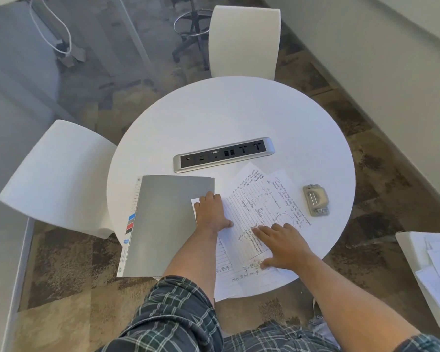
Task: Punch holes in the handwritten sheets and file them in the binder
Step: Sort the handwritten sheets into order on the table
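Handwritten sheets (pixel 254 212) lie fanned and unpunched, as far as can be seen, under both hands near the table (pixel 226 115) edge. Left of the fingers, the grey binder (pixel 163 224) lies closed, nothing filed yet. The left hand (pixel 210 212) rests flat on the sheets' left edge, fingers together, thumb out. The right hand (pixel 282 243) presses down with fingers spread. Right of those fingers, well apart, sits the hole punch (pixel 315 200), untouched. Squaring, punching and filing all remain.
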